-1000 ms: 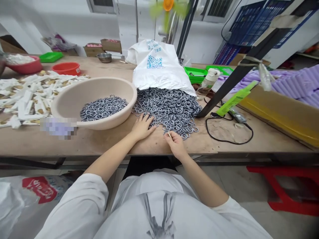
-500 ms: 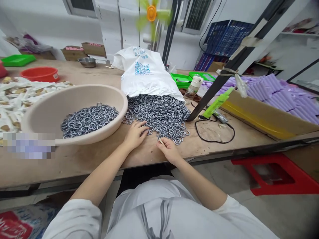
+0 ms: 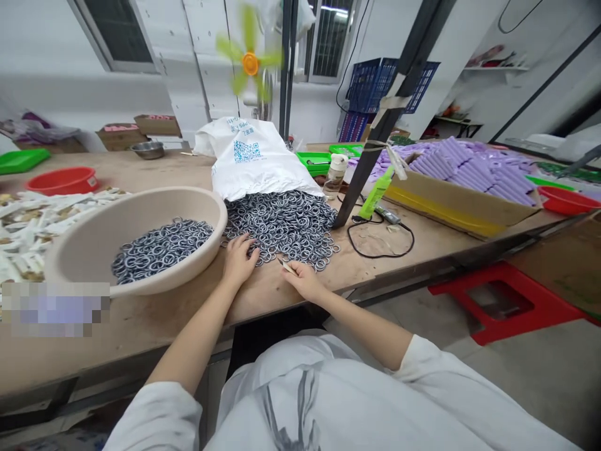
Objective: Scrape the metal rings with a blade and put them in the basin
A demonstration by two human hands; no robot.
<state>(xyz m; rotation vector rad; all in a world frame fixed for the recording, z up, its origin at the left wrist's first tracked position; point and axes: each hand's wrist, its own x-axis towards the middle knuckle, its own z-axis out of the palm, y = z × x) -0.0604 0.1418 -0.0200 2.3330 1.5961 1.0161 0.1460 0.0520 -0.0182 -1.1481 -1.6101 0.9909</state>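
Note:
A heap of grey metal rings [image 3: 286, 225] spills onto the table from the mouth of a white printed sack [image 3: 263, 166]. At the heap's front left edge, my left hand [image 3: 239, 260] lies with fingers apart, touching the rings. My right hand [image 3: 303, 282] is closed at the front of the heap, pinching a thin pale stick-like piece [image 3: 288, 269] with a dark tip; its exact kind is unclear. To the left stands a wide beige basin [image 3: 77, 250] with many similar rings [image 3: 162, 250] inside.
A slanted dark metal post [image 3: 357, 178] rises right of the heap. Beside it lie a black cable [image 3: 382, 255] and a lime-green tool [image 3: 377, 194]. A carton [image 3: 441, 210] of purple packets stands right. White pieces [image 3: 28, 232] and a red basin [image 3: 63, 181] are left.
The view has turned to the right and up. My right hand has come a little nearer my left, and more of the pale piece shows. My left hand stays by the rings.

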